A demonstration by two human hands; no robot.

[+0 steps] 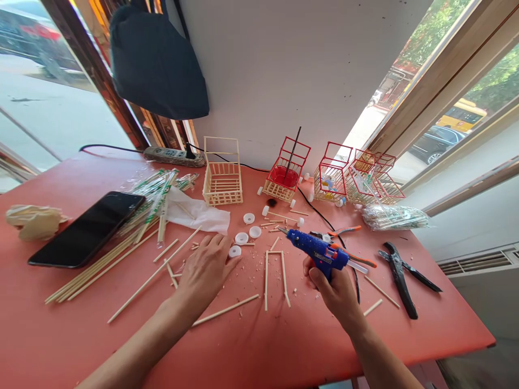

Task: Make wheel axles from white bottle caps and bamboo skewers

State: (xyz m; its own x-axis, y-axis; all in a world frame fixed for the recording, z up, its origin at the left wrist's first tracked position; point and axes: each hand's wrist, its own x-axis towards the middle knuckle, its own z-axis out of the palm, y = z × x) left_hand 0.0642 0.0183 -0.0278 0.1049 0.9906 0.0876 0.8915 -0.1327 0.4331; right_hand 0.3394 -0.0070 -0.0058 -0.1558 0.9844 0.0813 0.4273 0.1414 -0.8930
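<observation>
My right hand point(334, 294) grips a blue hot glue gun point(312, 248), its nozzle pointing left above the red table. My left hand point(206, 267) rests low over the table with its fingers apart, close to short wooden stick pieces. Its thumb lies beside a white plastic cap point(234, 252), and more white caps point(241, 238) sit just beyond. Between the hands stands out a three-sided stick frame point(266, 281), lying flat with its open side toward me. A long wooden stick point(227, 310) lies in front of my left hand.
A pale stick cart point(223, 183) and several red-trimmed ones point(286, 167) stand at the back. Left are a phone point(87, 229), wrapped chopsticks point(162, 194) and a power strip point(174, 155). Right are black-handled cutters point(399, 275) and orange-handled pliers point(344, 231). A black cable point(320, 213) crosses behind the glue gun.
</observation>
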